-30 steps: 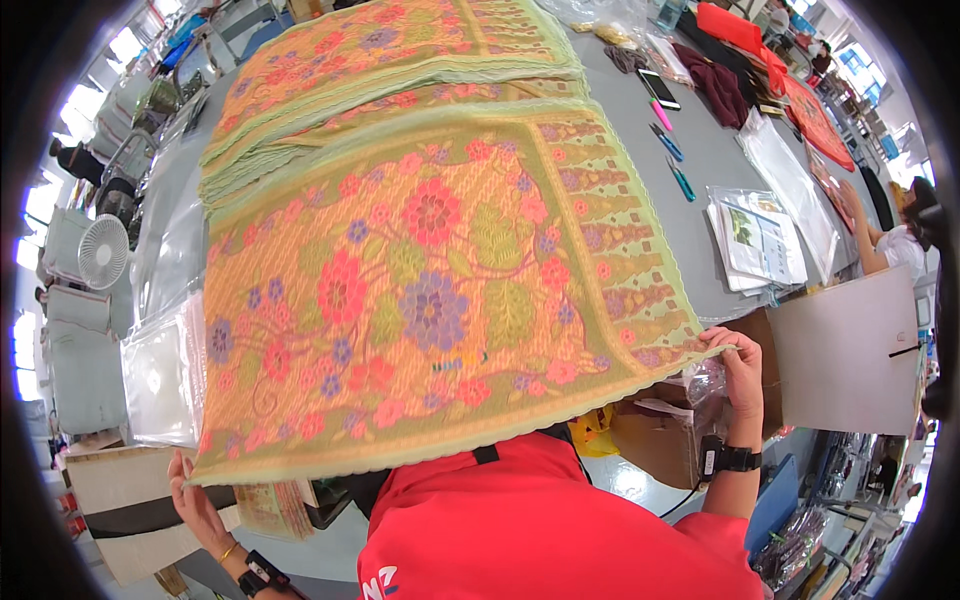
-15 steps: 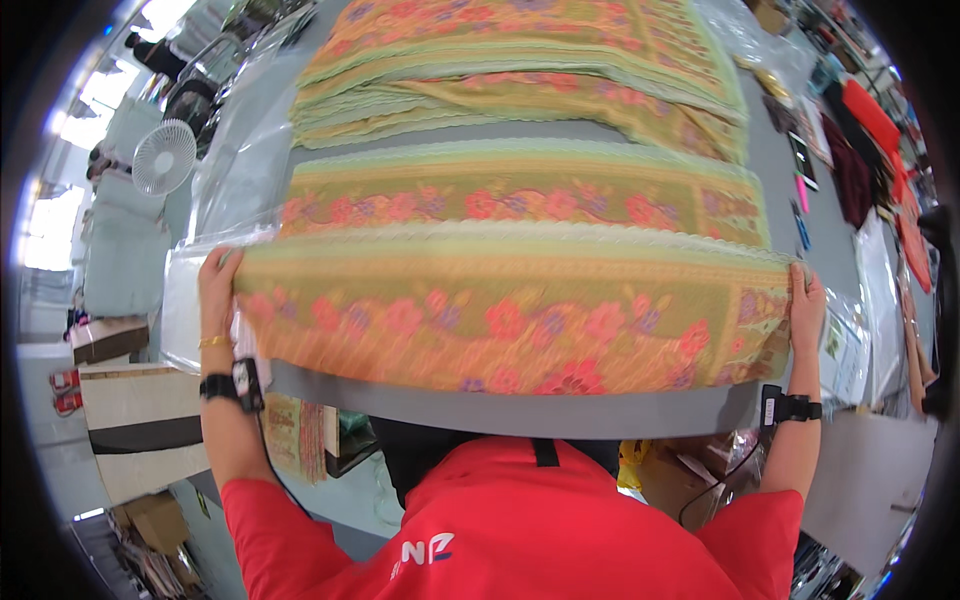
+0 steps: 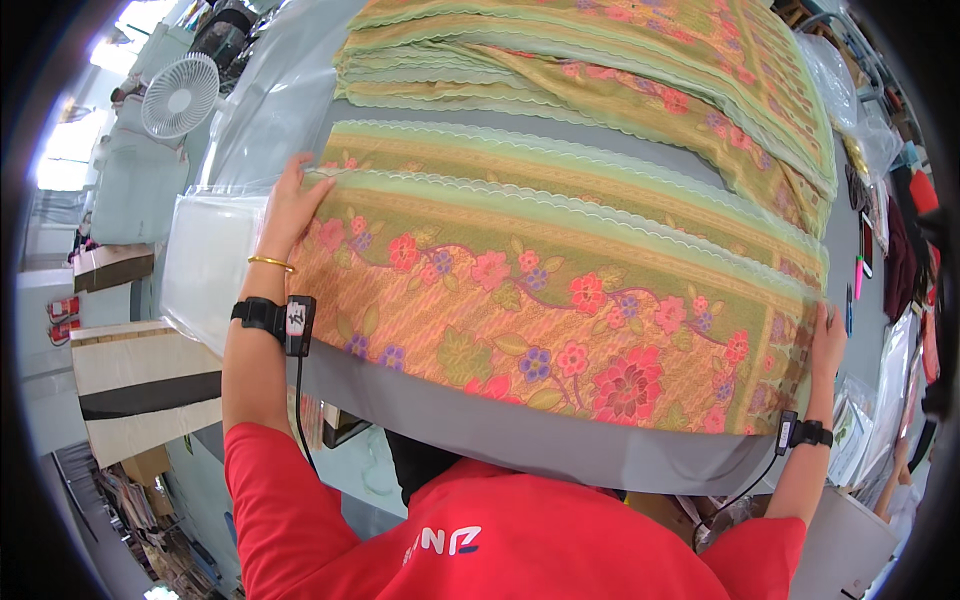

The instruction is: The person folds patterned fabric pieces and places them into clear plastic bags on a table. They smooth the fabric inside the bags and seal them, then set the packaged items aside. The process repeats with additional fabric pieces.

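Note:
A green and orange floral cloth with a scalloped pale green edge [image 3: 560, 320] lies spread across the near part of the grey table, partly over another length of similar cloth [image 3: 560, 160]. My left hand [image 3: 290, 212] is at its upper left corner, thumb and forefinger apart. At the upper right corner, my right hand [image 3: 827, 342] has its fingers closed on the cloth's edge; some of those fingers are hidden. Beyond, a thick heap of the same patterned cloth [image 3: 620, 70] lies in loose folds.
Clear plastic sleeves [image 3: 210, 260] lie by my left forearm. A white fan [image 3: 180, 95] stands at the far left. On the right are a pink pen [image 3: 858, 277], a phone [image 3: 866, 243] and dark cloth [image 3: 905, 240]. The grey table's near edge [image 3: 600, 465] is in front of me.
The near cloth has settled lower and flatter, and its pattern is sharp now. My left hand has moved up and inward and its fingers have parted. The whole view has turned somewhat.

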Action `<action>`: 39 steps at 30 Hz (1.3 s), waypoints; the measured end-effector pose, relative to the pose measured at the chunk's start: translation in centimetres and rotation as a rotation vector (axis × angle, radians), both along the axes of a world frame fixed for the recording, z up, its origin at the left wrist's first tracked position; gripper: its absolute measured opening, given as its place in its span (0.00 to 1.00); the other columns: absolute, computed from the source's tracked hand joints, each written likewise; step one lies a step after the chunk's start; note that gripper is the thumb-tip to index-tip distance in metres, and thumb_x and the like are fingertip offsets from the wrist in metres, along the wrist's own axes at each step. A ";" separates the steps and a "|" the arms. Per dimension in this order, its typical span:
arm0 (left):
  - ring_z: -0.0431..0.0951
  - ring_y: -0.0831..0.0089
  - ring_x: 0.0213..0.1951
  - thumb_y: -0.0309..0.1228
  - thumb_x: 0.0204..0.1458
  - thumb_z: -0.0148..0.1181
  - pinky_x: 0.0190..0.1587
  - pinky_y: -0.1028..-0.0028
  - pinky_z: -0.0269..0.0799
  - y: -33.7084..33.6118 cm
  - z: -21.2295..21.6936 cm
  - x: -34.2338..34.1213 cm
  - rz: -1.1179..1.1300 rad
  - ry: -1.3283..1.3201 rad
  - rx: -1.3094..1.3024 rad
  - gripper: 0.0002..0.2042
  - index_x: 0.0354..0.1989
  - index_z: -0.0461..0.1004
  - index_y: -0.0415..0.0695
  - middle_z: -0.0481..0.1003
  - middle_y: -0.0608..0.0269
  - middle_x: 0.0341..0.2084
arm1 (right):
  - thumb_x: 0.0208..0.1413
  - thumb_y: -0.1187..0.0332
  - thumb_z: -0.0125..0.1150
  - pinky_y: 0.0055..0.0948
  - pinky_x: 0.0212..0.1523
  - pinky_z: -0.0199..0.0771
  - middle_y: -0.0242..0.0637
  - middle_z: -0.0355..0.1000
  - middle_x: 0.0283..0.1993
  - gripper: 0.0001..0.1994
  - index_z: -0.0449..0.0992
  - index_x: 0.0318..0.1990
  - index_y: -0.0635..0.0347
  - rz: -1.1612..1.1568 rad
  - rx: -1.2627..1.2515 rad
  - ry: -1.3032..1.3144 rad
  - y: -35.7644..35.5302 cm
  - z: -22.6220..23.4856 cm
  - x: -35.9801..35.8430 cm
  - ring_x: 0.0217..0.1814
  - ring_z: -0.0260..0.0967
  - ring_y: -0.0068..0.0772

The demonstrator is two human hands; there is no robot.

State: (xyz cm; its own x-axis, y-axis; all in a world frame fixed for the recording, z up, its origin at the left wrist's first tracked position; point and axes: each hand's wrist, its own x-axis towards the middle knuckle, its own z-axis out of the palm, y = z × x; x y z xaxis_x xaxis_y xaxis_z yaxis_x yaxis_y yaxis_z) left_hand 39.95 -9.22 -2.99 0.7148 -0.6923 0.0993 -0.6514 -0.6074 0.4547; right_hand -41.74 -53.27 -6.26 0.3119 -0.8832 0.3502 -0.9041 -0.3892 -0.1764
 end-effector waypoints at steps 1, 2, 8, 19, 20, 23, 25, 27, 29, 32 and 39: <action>0.82 0.46 0.55 0.39 0.52 0.75 0.55 0.58 0.76 0.5 0.5 -0.8 0.031 0.039 -0.007 0.34 0.65 0.69 0.42 0.82 0.41 0.49 | 0.72 0.52 0.59 0.45 0.37 0.73 0.51 0.79 0.31 0.26 0.74 0.62 0.68 0.046 -0.038 -0.028 0.1 0.0 -0.7 0.33 0.77 0.54; 0.79 0.54 0.47 0.38 0.51 0.76 0.49 0.61 0.75 1.4 0.9 -1.6 0.012 0.039 0.025 0.36 0.67 0.66 0.43 0.79 0.48 0.43 | 0.71 0.53 0.60 0.42 0.36 0.71 0.47 0.78 0.30 0.26 0.71 0.65 0.66 0.018 0.046 -0.058 0.7 0.4 -1.6 0.32 0.75 0.46; 0.72 0.76 0.31 0.28 0.55 0.72 0.36 0.72 0.72 11.7 0.7 -4.2 -0.086 0.224 0.016 0.37 0.73 0.61 0.44 0.71 0.68 0.29 | 0.65 0.66 0.67 0.21 0.34 0.62 0.26 0.71 0.30 0.31 0.66 0.74 0.60 -0.129 0.605 -0.260 9.6 4.7 -7.8 0.30 0.61 0.15; 0.76 0.80 0.30 0.31 0.70 0.55 0.28 0.82 0.67 13.8 1.5 -0.8 0.189 0.682 -0.212 0.13 0.59 0.75 0.44 0.77 0.69 0.30 | 0.61 0.74 0.69 0.20 0.31 0.54 0.17 0.59 0.25 0.26 0.74 0.67 0.61 0.063 0.578 -0.521 16.1 2.8 -6.4 0.30 0.54 0.12; 0.78 0.80 0.32 0.29 0.69 0.55 0.30 0.82 0.69 12.7 1.8 -0.8 0.134 0.777 -0.298 0.13 0.60 0.74 0.44 0.79 0.67 0.34 | 0.61 0.74 0.69 0.20 0.31 0.53 0.16 0.58 0.25 0.25 0.74 0.67 0.61 0.031 0.563 -0.482 16.0 2.9 -6.0 0.30 0.53 0.11; 0.78 0.72 0.51 0.21 0.63 0.53 0.45 0.74 0.76 10.3 3.0 -1.3 -0.006 0.544 -0.284 0.20 0.64 0.71 0.44 0.76 0.56 0.53 | 0.61 0.70 0.71 0.24 0.29 0.55 0.22 0.59 0.22 0.26 0.74 0.66 0.59 0.039 0.521 -0.365 15.6 3.4 -4.9 0.26 0.54 0.16; 0.74 0.68 0.62 0.22 0.61 0.52 0.53 0.70 0.77 9.0 3.4 -2.2 -0.318 0.181 -0.047 0.23 0.67 0.69 0.45 0.70 0.52 0.64 | 0.60 0.67 0.72 0.28 0.28 0.58 0.26 0.60 0.21 0.27 0.74 0.67 0.58 -0.077 0.381 -0.158 14.7 3.9 -4.2 0.24 0.55 0.20; 0.64 0.56 0.71 0.15 0.49 0.52 0.65 0.56 0.69 8.3 3.8 -3.6 -0.453 0.027 0.059 0.29 0.62 0.73 0.48 0.68 0.50 0.65 | 0.56 0.60 0.75 0.33 0.29 0.65 0.31 0.64 0.21 0.32 0.73 0.67 0.56 -0.057 0.395 -0.153 13.2 4.1 -3.3 0.24 0.62 0.27; 0.64 0.51 0.71 0.15 0.47 0.53 0.66 0.53 0.67 7.1 4.0 -4.9 -0.689 -0.307 0.242 0.27 0.58 0.75 0.47 0.67 0.50 0.66 | 0.55 0.57 0.77 0.34 0.32 0.68 0.32 0.68 0.25 0.33 0.73 0.67 0.56 -0.085 0.417 -0.202 10.9 4.0 -2.3 0.28 0.67 0.29; 0.65 0.45 0.68 0.17 0.44 0.56 0.67 0.51 0.66 5.2 4.4 -5.8 -0.650 -0.352 0.388 0.22 0.50 0.78 0.45 0.69 0.49 0.64 | 0.55 0.58 0.77 0.35 0.35 0.70 0.33 0.72 0.31 0.34 0.71 0.68 0.54 -0.053 0.419 -0.274 6.7 3.5 -1.2 0.32 0.69 0.30; 0.72 0.47 0.59 0.23 0.48 0.56 0.63 0.55 0.71 3.5 5.6 -3.7 -0.719 -0.546 0.329 0.12 0.42 0.76 0.37 0.75 0.49 0.53 | 0.61 0.73 0.67 0.23 0.32 0.63 0.22 0.68 0.32 0.27 0.72 0.68 0.59 0.017 0.338 -0.238 -0.4 -0.3 -1.5 0.32 0.61 0.15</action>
State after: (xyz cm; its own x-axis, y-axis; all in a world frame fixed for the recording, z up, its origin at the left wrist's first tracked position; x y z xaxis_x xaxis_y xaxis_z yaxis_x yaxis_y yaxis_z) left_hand 36.26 -5.75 2.62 0.0209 -0.9997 0.0153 -0.9894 -0.0229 -0.1434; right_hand -43.22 -53.64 -6.58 0.2731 -0.9562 0.1055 -0.8165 -0.2883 -0.5002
